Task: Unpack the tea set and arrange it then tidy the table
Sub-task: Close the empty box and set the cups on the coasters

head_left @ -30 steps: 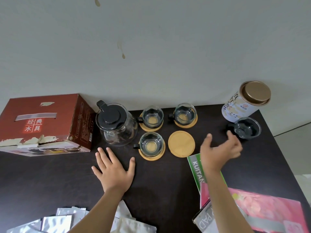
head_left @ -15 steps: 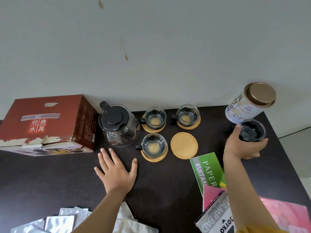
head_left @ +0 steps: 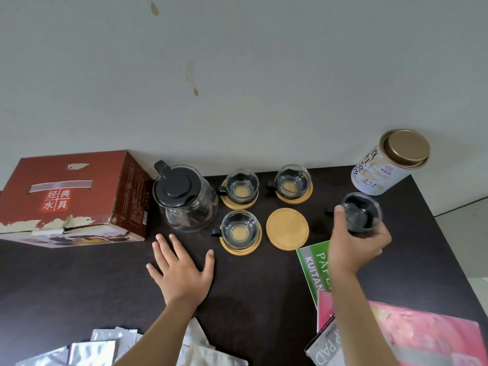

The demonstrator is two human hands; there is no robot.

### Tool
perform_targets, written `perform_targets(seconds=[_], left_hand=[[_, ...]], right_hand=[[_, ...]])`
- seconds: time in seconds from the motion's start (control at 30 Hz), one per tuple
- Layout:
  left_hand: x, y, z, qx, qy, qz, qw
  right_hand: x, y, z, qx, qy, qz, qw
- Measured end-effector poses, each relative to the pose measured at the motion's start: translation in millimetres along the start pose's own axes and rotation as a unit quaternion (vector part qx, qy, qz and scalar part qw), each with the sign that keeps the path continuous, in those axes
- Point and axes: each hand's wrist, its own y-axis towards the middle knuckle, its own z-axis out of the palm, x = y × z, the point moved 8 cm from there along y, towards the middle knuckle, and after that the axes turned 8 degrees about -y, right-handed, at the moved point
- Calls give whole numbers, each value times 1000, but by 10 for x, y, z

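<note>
The right hand (head_left: 355, 245) wraps its fingers around a small glass cup (head_left: 361, 212) with a black handle and holds it up, a little tilted, near the empty wooden coaster (head_left: 287, 229). The left hand (head_left: 182, 273) lies flat on the dark table (head_left: 79, 286) with its fingers spread wide, holding nothing. Just past it stands the glass teapot (head_left: 184, 198) with a black lid. Three more glass cups sit on their own coasters: one (head_left: 241, 185) next to the teapot, one (head_left: 292, 180) to its right, and one (head_left: 239, 229) in front, beside the empty coaster. A red box (head_left: 71, 196) sits at the left by the wall. A white tin (head_left: 388, 165) with a gold lid stands at the far right corner. A green paper pad (head_left: 313, 270) lies under the right wrist, and silver packets (head_left: 89, 350) lie at the near edge.
</note>
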Motion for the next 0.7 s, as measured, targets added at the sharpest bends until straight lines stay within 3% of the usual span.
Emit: perform_targets(seconds=[0.13, 0.23, 0.3, 0.53, 0.7], left_hand=[[5, -5, -3, 1, -1, -1, 1000], [5, -5, 3, 2, -2, -1, 1000], [4, -8, 2, 3, -2, 0, 1000], [9, -4, 10, 4, -1, -2, 1000], [12, -7, 20, 2, -1, -1, 1000]], right_hand=[[76, -495, 144, 96, -50, -45, 993], [176, -778, 320, 139, -94, -126, 978], [167, -876, 413, 157, -113, -136, 972], [-15, -863, 481, 143, -189, -104, 966], [-39, -861, 466, 128, -217, -127, 960]])
